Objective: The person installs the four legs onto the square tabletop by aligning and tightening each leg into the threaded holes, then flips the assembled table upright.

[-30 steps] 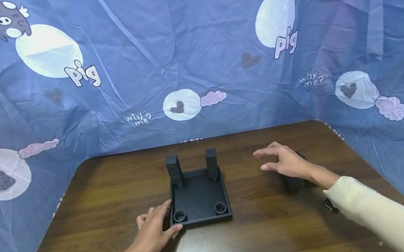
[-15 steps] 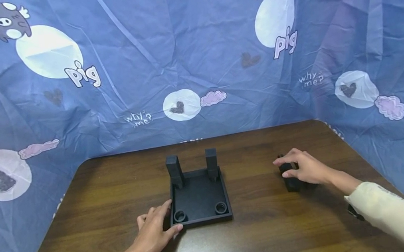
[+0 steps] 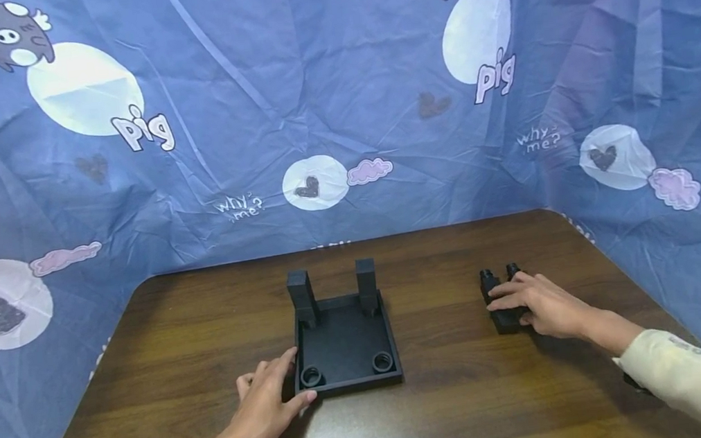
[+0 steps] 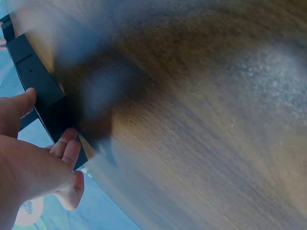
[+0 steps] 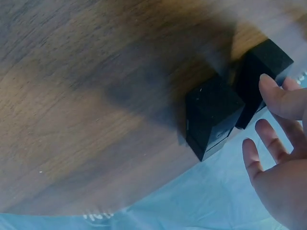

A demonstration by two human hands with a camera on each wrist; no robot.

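Observation:
A black square tray-like base (image 3: 342, 338) lies on the table, with two upright black posts (image 3: 367, 287) at its far corners. Round threaded sockets (image 3: 383, 362) stand at its near corners. My left hand (image 3: 266, 400) touches the near left corner, thumb on the front edge and fingers along the left side. To the right, two loose black posts lie side by side, their threaded ends pointing away. My right hand (image 3: 549, 306) has its fingers and thumb around the left loose post (image 3: 508, 320); it largely covers the other post (image 5: 213, 117).
The brown wooden table (image 3: 448, 405) reaches back to a blue printed curtain (image 3: 316, 111) behind and at both sides. A small dark item (image 3: 635, 382) shows partly under the right sleeve.
My right hand has moved right and down onto the loose posts, and its fingers have come around the left one. My left hand and the base have stayed in place.

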